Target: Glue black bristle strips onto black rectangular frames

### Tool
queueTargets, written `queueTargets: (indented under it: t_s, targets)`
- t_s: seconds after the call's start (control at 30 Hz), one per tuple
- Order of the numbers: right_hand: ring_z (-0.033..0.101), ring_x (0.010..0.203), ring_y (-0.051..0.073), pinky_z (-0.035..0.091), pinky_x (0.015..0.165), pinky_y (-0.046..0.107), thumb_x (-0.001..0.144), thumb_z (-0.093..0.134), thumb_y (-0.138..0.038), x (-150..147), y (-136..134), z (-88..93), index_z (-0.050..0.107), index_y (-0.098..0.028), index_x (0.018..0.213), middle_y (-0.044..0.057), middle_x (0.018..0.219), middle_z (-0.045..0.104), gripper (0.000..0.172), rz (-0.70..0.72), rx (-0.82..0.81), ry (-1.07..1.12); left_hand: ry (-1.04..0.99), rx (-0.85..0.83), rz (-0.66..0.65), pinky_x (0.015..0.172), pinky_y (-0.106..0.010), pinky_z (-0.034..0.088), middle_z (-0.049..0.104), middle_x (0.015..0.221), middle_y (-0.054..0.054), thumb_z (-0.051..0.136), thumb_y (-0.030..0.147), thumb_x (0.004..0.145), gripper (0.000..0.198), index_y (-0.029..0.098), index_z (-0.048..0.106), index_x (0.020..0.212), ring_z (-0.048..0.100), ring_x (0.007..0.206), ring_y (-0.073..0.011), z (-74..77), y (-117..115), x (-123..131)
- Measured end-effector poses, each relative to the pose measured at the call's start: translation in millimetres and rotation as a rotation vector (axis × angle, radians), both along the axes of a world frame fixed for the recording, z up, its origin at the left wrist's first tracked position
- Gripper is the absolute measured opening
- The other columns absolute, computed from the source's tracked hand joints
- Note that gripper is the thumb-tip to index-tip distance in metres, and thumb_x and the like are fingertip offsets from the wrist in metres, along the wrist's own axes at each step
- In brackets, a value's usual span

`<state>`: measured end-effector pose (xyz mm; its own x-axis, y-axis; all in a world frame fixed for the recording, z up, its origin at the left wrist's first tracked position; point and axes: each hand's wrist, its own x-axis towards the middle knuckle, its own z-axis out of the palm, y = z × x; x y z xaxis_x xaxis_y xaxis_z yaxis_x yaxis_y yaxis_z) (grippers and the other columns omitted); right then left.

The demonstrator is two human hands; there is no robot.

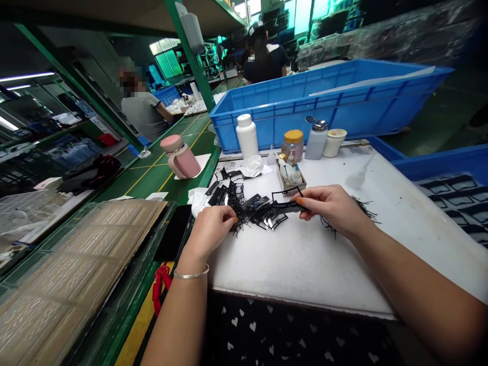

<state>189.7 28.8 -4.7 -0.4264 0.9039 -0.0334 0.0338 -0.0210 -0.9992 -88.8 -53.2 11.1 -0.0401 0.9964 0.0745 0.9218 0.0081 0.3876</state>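
My right hand (333, 206) pinches a thin black plastic frame (286, 205) by its right end, raised a little above the white worktop (267, 264). My left hand (210, 229) is closed, thumb against fingers, at the edge of a tangle of thin black strips (241, 219). Whatever lies between those fingertips is too small to make out. Several curved black frames (260, 207) are heaped between the two hands. More black strips (365, 209) lie behind and under my right wrist.
A large blue crate (331, 109) stands at the back, with a white bottle (247, 137), a yellow-lidded jar (293, 144) and a pump dispenser (316, 141) before it. A pink mug (183, 160), a phone (173, 234) and plastic trays (76, 274) are leftward. Two people (143, 112) sit farther off.
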Motion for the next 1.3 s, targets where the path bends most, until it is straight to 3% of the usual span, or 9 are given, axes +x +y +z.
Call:
queueTargets:
  t_s: [0.17, 0.33, 0.43, 0.6, 0.73, 0.93, 1.1, 1.3]
  targets:
    - [0.065, 0.055, 0.013, 0.055, 0.053, 0.021, 0.072, 0.077, -0.042, 0.2, 0.4, 1.8, 0.075, -0.012, 0.091, 0.006, 0.066, 0.069, 0.035, 0.005, -0.006, 0.003, -0.047, -0.005, 0.016, 0.061, -0.026, 0.037, 0.069, 0.074, 0.000, 0.058, 0.020, 0.077, 0.012, 0.023, 0.070, 0.078, 0.060, 0.070, -0.0175, 3.3, 4.7, -2.8]
    - [0.066, 0.057, 0.013, 0.054, 0.054, 0.021, 0.074, 0.075, -0.042, 0.3, 1.1, 2.8, 0.074, -0.011, 0.091, 0.006, 0.066, 0.068, 0.035, 0.011, -0.013, 0.002, -0.123, 0.008, 0.013, 0.063, -0.025, 0.040, 0.066, 0.077, 0.002, 0.055, 0.014, 0.075, 0.033, 0.025, 0.068, 0.103, 0.057, 0.067, -0.0142, 5.4, 8.0, -4.4]
    - [0.065, 0.057, 0.012, 0.053, 0.055, 0.020, 0.075, 0.074, -0.041, 0.6, 1.8, 3.2, 0.074, -0.012, 0.090, 0.005, 0.068, 0.068, 0.034, 0.021, -0.012, -0.006, -0.289, 0.005, -0.033, 0.060, -0.024, 0.043, 0.063, 0.078, 0.001, 0.052, 0.018, 0.079, 0.037, 0.025, 0.066, 0.113, 0.054, 0.063, -0.0129, 12.9, 10.9, -1.2]
    - [0.065, 0.059, 0.012, 0.053, 0.056, 0.020, 0.077, 0.072, -0.042, 2.4, 3.1, 2.5, 0.073, -0.013, 0.090, 0.004, 0.068, 0.068, 0.032, 0.046, -0.032, 0.005, -0.719, 0.014, -0.066, 0.053, -0.021, 0.049, 0.063, 0.074, -0.003, 0.064, 0.026, 0.077, 0.018, 0.015, 0.071, 0.089, 0.059, 0.065, -0.0147, 32.6, 24.5, 20.3]
    - [0.064, 0.058, 0.011, 0.051, 0.055, 0.019, 0.076, 0.074, -0.042, 4.3, 5.3, 1.9, 0.072, -0.013, 0.091, 0.004, 0.066, 0.069, 0.033, 0.028, -0.089, 0.055, -0.951, 0.081, -0.113, 0.055, -0.019, 0.051, 0.069, 0.074, -0.006, 0.073, 0.026, 0.074, 0.016, 0.015, 0.075, 0.086, 0.064, 0.068, -0.0150, 39.6, 38.8, 46.9]
    - [0.065, 0.059, 0.010, 0.049, 0.053, 0.018, 0.075, 0.073, -0.042, 4.8, 7.7, 0.7, 0.072, -0.014, 0.088, 0.005, 0.072, 0.070, 0.031, 0.019, -0.118, 0.111, -1.048, 0.119, -0.236, 0.058, -0.018, 0.053, 0.070, 0.090, -0.007, 0.071, 0.031, 0.080, 0.017, 0.018, 0.077, 0.088, 0.064, 0.076, -0.0146, 20.9, 50.4, 80.4]
    - [0.065, 0.059, 0.010, 0.049, 0.051, 0.017, 0.073, 0.074, -0.041, 2.2, 6.1, 2.5, 0.071, -0.013, 0.087, 0.005, 0.073, 0.069, 0.032, -0.012, -0.177, 0.129, -1.167, 0.136, -0.126, 0.058, -0.016, 0.051, 0.069, 0.075, -0.002, 0.077, 0.027, 0.075, 0.019, 0.018, 0.074, 0.091, 0.060, 0.061, -0.0085, -2.9, 52.1, 84.0]
    - [0.065, 0.058, 0.010, 0.051, 0.052, 0.017, 0.074, 0.074, -0.037, 1.0, 4.6, 5.5, 0.069, -0.012, 0.083, 0.004, 0.070, 0.069, 0.028, -0.034, -0.209, 0.124, -1.153, 0.143, -0.073, 0.059, -0.017, 0.051, 0.070, 0.074, -0.002, 0.080, 0.027, 0.071, 0.016, 0.017, 0.071, 0.080, 0.063, 0.066, -0.0115, -8.2, 52.0, 82.5]
